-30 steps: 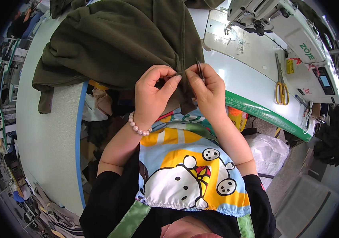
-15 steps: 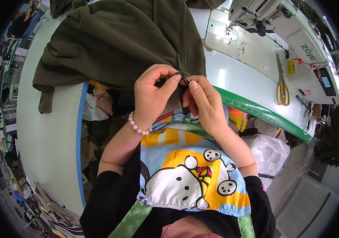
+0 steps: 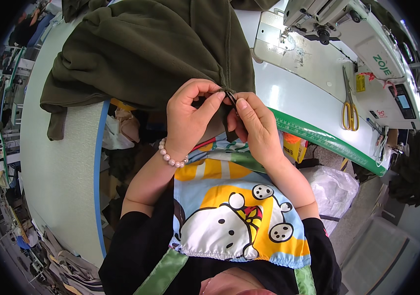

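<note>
A dark olive-green garment (image 3: 146, 54) lies over the table in front of me, its seam running down to my fingers. My left hand (image 3: 193, 110), with a beaded bracelet at the wrist, pinches the garment's seam end between thumb and fingertips. Close beside it, my right hand (image 3: 256, 123) is closed round a slim dark tool with two narrow arms (image 3: 230, 98); whether it is tweezers or thread snips I cannot tell. The tool's tip meets the cloth at my left fingertips. My fingers partly hide the exact spot.
At the upper right stands a white sewing machine (image 3: 377, 64). Yellow-handled scissors (image 3: 350, 115) lie by its base. A green measuring tape strip (image 3: 328, 137) follows the table's front edge. To the left, a pale tabletop (image 3: 57, 172) has a blue edge. A white plastic bag (image 3: 330, 189) sits below right.
My right hand has shifted very slightly, and more of the dark tool shows between the fingers. The left hand keeps its pinch, and the garment lies as before.
</note>
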The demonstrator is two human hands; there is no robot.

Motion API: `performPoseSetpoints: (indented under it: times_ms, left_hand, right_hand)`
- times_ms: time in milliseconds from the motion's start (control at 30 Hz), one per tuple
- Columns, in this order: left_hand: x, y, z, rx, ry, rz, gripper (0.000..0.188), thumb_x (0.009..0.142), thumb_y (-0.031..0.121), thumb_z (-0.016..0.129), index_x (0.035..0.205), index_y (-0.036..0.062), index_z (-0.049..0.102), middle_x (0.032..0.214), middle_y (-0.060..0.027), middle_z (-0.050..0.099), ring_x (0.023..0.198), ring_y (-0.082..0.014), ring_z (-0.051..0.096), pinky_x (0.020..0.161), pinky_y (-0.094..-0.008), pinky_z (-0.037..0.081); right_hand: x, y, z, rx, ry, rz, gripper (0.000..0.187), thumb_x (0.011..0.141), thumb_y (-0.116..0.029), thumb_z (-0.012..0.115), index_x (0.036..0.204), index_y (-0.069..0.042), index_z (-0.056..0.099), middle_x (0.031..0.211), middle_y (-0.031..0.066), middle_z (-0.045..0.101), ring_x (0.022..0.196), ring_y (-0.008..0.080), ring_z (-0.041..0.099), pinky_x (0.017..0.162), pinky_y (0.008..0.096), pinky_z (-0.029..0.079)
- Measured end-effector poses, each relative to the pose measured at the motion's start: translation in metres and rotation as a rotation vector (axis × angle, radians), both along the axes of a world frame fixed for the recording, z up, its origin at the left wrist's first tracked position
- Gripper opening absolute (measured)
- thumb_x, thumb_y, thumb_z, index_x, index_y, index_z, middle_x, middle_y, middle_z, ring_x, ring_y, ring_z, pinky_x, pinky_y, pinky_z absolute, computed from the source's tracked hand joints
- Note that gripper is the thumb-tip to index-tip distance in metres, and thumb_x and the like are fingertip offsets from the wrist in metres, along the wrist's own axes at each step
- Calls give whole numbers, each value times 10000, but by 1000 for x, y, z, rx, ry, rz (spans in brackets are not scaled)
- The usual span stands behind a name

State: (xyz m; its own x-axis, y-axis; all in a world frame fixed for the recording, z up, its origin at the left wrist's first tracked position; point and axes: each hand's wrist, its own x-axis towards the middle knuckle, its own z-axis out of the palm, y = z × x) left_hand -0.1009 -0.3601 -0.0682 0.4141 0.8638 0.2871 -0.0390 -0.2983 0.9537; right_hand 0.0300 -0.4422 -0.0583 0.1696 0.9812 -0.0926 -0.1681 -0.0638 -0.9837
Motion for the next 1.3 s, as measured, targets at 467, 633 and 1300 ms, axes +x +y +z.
performPoseSetpoints:
  times_ms: [467,633,1300]
  left_hand:
    - [0,0,-2,69,24,-14,65,820,-34,605,884,-25,599,883,-29,599,754,-64,544,698,-190,436]
    - [1,0,-2,86,-1,20,45,805,-5,633,834,-14,599,815,-28,600,712,-78,543,658,-211,453]
    - [-5,3,0,124,52,2,66,796,-14,637,837,-13,585,787,-28,588,691,-83,525,633,-209,441]
  right_hand:
    - [1,6,1,-46,103,-14,257,972,-264,432,988,-39,556,648,-4,511,475,24,330,429,166,239]
    - [4,10,1,-118,86,-1,241,966,-255,443,977,-45,560,635,-15,490,474,24,318,426,168,226]
    - [4,23,-3,286,-582,-253,79,847,-63,600,877,10,596,693,-17,562,609,40,474,566,173,397]
